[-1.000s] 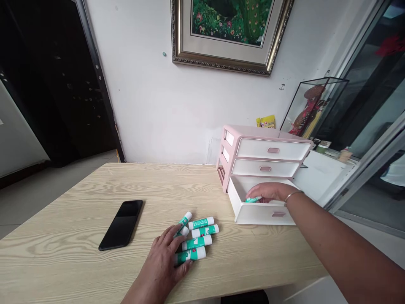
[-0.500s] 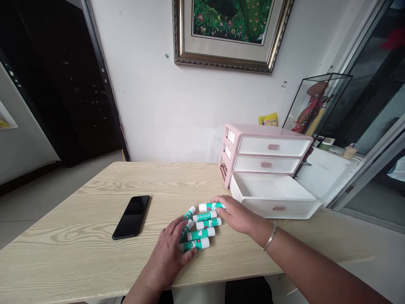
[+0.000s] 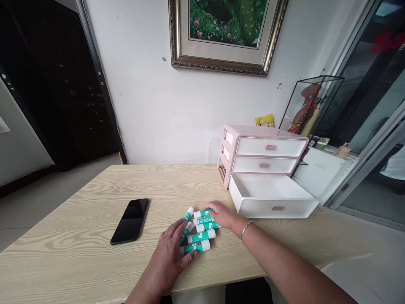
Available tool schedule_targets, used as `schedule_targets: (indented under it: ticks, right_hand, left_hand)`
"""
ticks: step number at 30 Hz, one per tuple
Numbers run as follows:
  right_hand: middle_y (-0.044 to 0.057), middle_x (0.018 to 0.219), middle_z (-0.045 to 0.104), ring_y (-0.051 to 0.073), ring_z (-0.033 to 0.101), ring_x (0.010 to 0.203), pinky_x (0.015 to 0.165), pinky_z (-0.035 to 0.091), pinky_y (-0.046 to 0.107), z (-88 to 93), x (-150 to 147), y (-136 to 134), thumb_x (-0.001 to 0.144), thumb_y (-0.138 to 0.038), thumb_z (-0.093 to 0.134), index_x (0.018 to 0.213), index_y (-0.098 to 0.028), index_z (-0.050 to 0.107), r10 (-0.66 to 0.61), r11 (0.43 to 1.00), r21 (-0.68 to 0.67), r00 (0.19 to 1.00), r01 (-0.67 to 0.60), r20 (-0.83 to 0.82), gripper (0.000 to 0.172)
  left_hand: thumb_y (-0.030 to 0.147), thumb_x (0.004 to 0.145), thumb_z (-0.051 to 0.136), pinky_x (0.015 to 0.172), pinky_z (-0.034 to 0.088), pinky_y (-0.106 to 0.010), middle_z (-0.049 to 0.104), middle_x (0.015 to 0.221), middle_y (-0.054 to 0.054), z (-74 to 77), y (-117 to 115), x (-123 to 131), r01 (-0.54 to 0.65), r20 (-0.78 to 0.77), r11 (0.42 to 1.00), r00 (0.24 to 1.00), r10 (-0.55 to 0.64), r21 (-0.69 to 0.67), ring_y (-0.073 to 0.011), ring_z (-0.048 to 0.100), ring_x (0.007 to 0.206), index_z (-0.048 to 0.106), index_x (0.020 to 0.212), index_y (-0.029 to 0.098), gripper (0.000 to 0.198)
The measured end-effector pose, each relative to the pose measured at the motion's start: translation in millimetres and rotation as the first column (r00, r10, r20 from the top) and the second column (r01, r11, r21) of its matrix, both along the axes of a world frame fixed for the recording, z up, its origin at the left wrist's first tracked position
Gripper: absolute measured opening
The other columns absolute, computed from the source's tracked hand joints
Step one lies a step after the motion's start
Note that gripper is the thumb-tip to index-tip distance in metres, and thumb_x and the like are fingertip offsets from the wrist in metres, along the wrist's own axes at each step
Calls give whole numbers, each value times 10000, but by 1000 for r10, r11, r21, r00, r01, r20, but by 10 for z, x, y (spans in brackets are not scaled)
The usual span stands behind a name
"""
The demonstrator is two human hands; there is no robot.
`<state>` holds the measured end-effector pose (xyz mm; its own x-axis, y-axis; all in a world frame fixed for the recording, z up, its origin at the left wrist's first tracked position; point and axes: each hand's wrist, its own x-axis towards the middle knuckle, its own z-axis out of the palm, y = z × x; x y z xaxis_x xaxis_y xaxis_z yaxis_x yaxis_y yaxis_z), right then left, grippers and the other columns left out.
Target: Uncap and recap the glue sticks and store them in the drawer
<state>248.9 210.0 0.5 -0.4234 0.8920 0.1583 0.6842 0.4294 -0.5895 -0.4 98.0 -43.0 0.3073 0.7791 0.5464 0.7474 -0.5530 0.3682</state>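
In the head view, the left hand (image 3: pixel 169 254), fingers (image 3: pixel 178 232) spread, borders the green-and-white tubes (image 3: pixel 201 236) on the bench (image 3: pixel 79 232), presumably to check rolling, while the right hand (image 3: pixel 223 215) meets the far tube (image 3: pixel 201 214), whether clamped or loose being indeterminable.

And here's your table (image 3: pixel 79 261), a broad light top with wavy wood grain running right across it, and over on its left side you've got a black phone (image 3: pixel 130 221) lying flat at a slant. Come across to the middle, near the front edge, and there are your seven green-and-white tubes (image 3: pixel 201 236), all on their sides, five stacked roughly in a row up the tabletop and two more tilted against their left ends. Up at the far right, your pink-and-white drawer unit (image 3: pixel 264 157) stands upright, its bottom drawer (image 3: pixel 275 207) pulled out.
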Motion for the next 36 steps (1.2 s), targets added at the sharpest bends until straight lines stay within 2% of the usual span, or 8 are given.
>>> schedule_targets:
  ticks: [4, 7, 11, 14, 17, 23, 30, 36]
  right_hand:
    - [88, 1239, 715, 223, 602, 1236, 1109, 436, 385, -173, 68, -102, 845, -46, 472, 1180, -200, 719, -43, 994, 99, 995, 51, -85, 444]
    - [85, 1155, 719, 241, 634, 1153, 1058, 481, 413, -405, 302, -289, 901, -146, 501, 1139, -224, 690, -154, 962, 190, 965, 195, -213, 314]
    - [92, 1189, 677, 273, 638, 1095, 1010, 515, 456, -684, 802, -640, 928, -351, 572, 1193, -246, 613, -437, 810, 197, 793, 553, -425, 288]
    - [129, 1397, 566, 319, 584, 1223, 1039, 494, 504, -665, 1112, -870, 921, -411, 569, 1339, -253, 519, -614, 681, 128, 657, 721, -437, 449]
    - [153, 1518, 461, 338, 453, 1410, 1144, 417, 529, -526, 1257, -944, 910, -370, 538, 1449, -234, 433, -661, 656, 106, 637, 747, -395, 566]
    - [148, 1631, 317, 303, 285, 1540, 1269, 256, 507, -436, 1311, -615, 892, -293, 499, 1547, -197, 347, -646, 708, 144, 717, 691, -262, 679]
    - [170, 1650, 317, 322, 274, 1548, 1267, 246, 493, -230, 1271, -59, 864, -212, 501, 1600, -143, 325, -690, 714, 116, 722, 691, -54, 760]
    - [198, 1644, 345, 315, 270, 1550, 1279, 210, 462, -127, 1251, 348, 821, -153, 502, 1587, -72, 331, -685, 720, 122, 728, 683, -30, 789]
  left_hand:
    - [531, 876, 710, 1000, 588, -472, 618, 1454, -164, 15, -15, -6, -6, -10, 1000, 1000, 6, 18, -341, 635, 1295, 560, 1427, 242, 641]
    - [529, 878, 709, 975, 607, -459, 640, 1427, -164, 14, -11, -18, -13, -38, 997, 999, 16, 81, -330, 669, 1249, 560, 1420, 232, 636]
    - [542, 867, 712, 957, 620, -438, 652, 1419, -149, -6, 12, -37, -17, -71, 992, 997, 26, 124, -323, 691, 1220, 578, 1403, 251, 625]
    - [552, 855, 717, 948, 623, -435, 659, 1415, -135, -48, 36, -50, -15, -81, 992, 996, 25, 125, -327, 702, 1201, 590, 1400, 285, 620]
    - [555, 843, 729, 910, 639, -436, 661, 1413, -135, -133, 77, -68, -10, -81, 988, 996, 23, 156, -331, 712, 1183, 575, 1412, 301, 642]
    - [548, 830, 753, 899, 646, -425, 639, 1447, -124, -293, 171, -90, -4, -105, 983, 994, 24, 185, -325, 703, 1205, 530, 1451, 321, 697]
    - [546, 827, 757, 906, 649, -420, 636, 1455, -122, -213, 129, -84, -3, -103, 983, 994, 23, 185, -327, 702, 1209, 516, 1459, 321, 713]
    - [553, 824, 763, 907, 648, -432, 626, 1470, -123, -191, 126, -87, 12, -98, 985, 995, 5, 174, -337, 689, 1231, 521, 1454, 345, 707]
